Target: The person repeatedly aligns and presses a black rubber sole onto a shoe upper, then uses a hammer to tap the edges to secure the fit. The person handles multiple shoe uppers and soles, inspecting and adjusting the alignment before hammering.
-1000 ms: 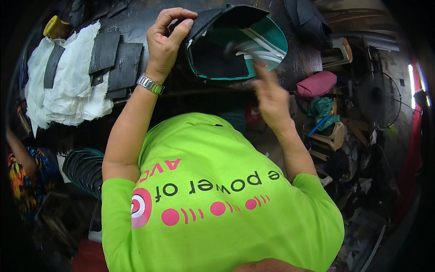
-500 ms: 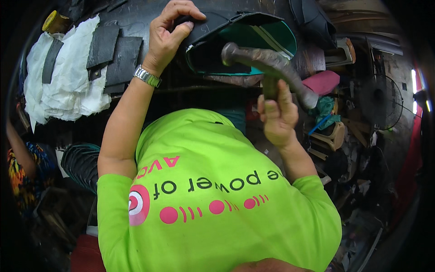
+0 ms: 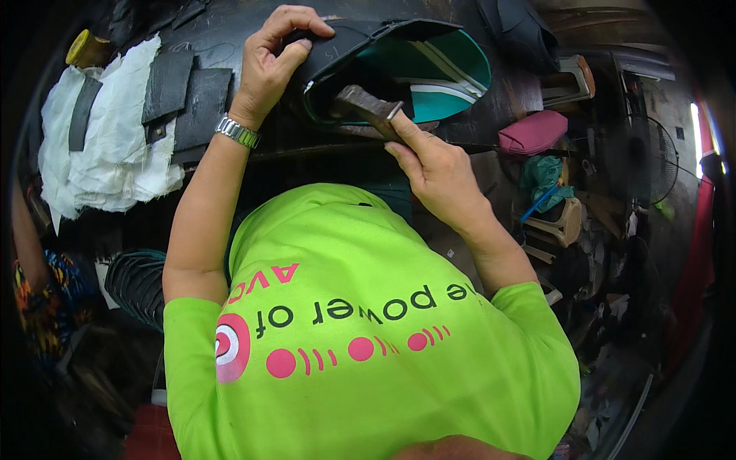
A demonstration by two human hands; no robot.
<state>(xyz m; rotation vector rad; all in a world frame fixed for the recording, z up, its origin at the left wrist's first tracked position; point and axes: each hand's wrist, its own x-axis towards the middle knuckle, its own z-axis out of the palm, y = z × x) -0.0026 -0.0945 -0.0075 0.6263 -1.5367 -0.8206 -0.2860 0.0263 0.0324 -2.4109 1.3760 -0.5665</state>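
Note:
My left hand (image 3: 272, 61) is closed on the upper left edge of a black, shell-like leather piece (image 3: 349, 52), with the thumb and curled fingers pinching it. The piece lies on its side on the dark workbench (image 3: 222, 31), its mouth facing me. Inside shows a teal lining (image 3: 469, 67) with white stripes. In my right hand (image 3: 441, 172) is a hammer (image 3: 364, 101), gripped close below its head. The head reaches into the lower part of the opening; whether it touches the inside I cannot tell. Most of the handle is hidden by my fingers.
White fabric sheets (image 3: 107, 165) with dark strips (image 3: 203, 103) lie at the bench's left, by a yellow tub (image 3: 87, 50). Right of the bench are a pink pouch (image 3: 534, 133) and a fan (image 3: 661, 161). Another person's arm (image 3: 29, 238) shows at far left.
The hammer has come down and left from in front of the opening into its mouth, its head turned. My left hand keeps its hold on the leather piece.

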